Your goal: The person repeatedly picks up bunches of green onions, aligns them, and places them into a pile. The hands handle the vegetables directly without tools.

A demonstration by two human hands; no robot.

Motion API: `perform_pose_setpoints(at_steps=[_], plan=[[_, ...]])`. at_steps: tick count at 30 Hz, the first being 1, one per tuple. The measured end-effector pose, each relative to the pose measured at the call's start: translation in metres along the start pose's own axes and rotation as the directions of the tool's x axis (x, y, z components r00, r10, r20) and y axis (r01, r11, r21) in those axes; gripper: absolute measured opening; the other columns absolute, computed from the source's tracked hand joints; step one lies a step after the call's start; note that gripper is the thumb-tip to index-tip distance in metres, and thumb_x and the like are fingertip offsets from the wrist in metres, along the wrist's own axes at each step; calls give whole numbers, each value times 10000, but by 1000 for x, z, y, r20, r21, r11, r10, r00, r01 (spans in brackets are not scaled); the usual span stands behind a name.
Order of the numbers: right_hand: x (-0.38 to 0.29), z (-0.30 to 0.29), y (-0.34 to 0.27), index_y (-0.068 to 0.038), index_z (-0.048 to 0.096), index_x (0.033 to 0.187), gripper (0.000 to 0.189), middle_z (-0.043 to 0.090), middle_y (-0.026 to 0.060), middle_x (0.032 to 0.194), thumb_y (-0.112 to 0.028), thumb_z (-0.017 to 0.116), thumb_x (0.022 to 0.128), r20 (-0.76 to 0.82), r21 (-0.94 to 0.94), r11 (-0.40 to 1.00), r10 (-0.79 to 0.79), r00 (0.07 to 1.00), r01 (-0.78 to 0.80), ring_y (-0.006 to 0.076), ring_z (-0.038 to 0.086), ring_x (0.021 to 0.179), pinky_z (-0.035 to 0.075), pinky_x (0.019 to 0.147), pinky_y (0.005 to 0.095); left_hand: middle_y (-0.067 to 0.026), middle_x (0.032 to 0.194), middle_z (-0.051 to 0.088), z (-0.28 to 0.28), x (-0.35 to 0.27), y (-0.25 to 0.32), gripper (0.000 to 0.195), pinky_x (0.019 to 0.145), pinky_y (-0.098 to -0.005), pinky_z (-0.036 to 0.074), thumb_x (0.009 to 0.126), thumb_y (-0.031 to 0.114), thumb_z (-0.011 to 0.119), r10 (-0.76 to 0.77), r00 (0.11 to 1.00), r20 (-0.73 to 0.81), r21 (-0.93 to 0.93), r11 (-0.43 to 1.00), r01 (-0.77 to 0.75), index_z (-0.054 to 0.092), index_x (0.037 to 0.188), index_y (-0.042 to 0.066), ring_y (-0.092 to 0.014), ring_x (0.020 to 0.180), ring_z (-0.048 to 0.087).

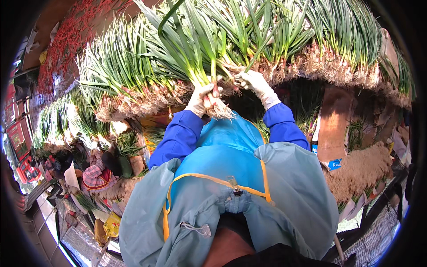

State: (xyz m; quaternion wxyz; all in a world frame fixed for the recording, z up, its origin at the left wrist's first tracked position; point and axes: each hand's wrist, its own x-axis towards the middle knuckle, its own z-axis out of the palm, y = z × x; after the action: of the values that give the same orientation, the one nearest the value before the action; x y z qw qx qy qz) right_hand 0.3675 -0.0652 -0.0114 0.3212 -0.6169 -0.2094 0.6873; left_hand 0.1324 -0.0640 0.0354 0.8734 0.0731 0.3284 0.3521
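My left hand (200,96), in a pale glove, is closed around a small bunch of green onions (197,71). Its reddish-white bulbs and roots point down towards me, and its long leaves reach up and away. My right hand (255,85), also gloved, is at the root end of the piled green onions (283,43), a little right of the bunch. Its fingers are bent near a green stalk; whether they grip it is unclear. The piled plants lie side by side in a long row, roots facing me.
Another row of green onions (55,120) lies at left, near a seated person in a plaid top (95,175). Red strips or strings (63,50) cover a surface at upper left. A cardboard sheet (333,126) and a mass of roots (360,170) are at right.
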Motion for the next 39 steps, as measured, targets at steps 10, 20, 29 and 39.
perform_pose_setpoints(at_steps=[10,20,29,39], plan=[[-1,93,-27,-76,601,860,152,567,68,738,-225,608,836,434,164,980,32,900,-113,148,533,610,452,492,281,-85,811,609,-25,0,3,310,634,-263,501,800,167,614,-102,979,-174,72,991,116,559,1024,-41,-150,686,579],[15,45,25,-95,626,793,227,623,122,712,-305,541,797,46,-916,282,-631,774,285,310,612,707,474,645,413,-120,634,570,11,-15,5,162,465,-266,446,802,72,603,6,976,-218,234,971,46,564,883,-63,-202,581,560],[-70,-8,61,-23,612,1016,495,629,182,978,-473,546,819,74,-923,383,92,993,33,300,606,920,458,807,386,-125,710,598,-12,-13,7,251,305,-161,297,826,140,606,-139,934,-328,299,923,243,568,1020,-15,-107,417,472],[35,87,15,-118,645,909,317,651,116,846,-374,461,874,361,-729,545,-208,909,414,273,617,696,476,706,360,-94,631,603,2,-20,-2,146,329,-173,333,799,106,610,13,949,-316,487,860,151,592,830,-35,-118,465,533]])
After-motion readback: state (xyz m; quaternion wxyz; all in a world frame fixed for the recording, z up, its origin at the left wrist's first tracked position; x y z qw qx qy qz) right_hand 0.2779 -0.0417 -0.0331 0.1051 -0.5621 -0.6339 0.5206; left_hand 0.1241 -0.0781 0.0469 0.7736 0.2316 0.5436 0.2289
